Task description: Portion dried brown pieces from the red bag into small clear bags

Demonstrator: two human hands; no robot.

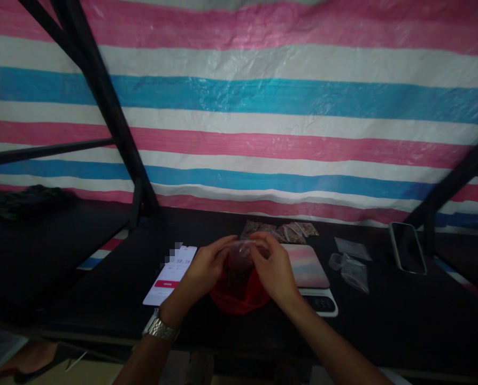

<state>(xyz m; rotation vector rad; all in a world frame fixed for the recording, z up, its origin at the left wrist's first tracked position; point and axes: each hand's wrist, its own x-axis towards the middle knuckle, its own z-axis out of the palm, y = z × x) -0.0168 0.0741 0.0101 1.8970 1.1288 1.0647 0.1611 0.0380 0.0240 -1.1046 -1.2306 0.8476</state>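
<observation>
- Biggest thing here is the striped sheet (263, 96), pink, white and blue, hanging behind everything.
- Then the black table (102, 299), which all the action sits on.
- Red bag (239, 305) is at the front middle, mouth open, something dark inside. Too dim to say what, sorry.
- Scale (309, 267) sits just right of it, pastel top plate, partly behind the right forearm.
- Two phones: the left phone (170, 278) has a lit screen with what looks like a timer, the right phone (408, 247) is dark, way over on the right.
- Left hand (207, 264) and right hand (275, 267) meet above the red bag. On each one, thumb and fingers look clamped on the same bit of plastic.
- Filled bags (297, 232) lie in a row at the back, grainy brownish stuff in them. A few flat bags (354, 272) lie right of the scale.
- That plastic is a small clear bag (241, 248), held over the red bag's mouth. My read: the step is working its top edge, though I can't tell if it's being opened or closed. I'd say the next move calls for firm pinches on both sides, keeping it over the red bag so spills land there.
</observation>
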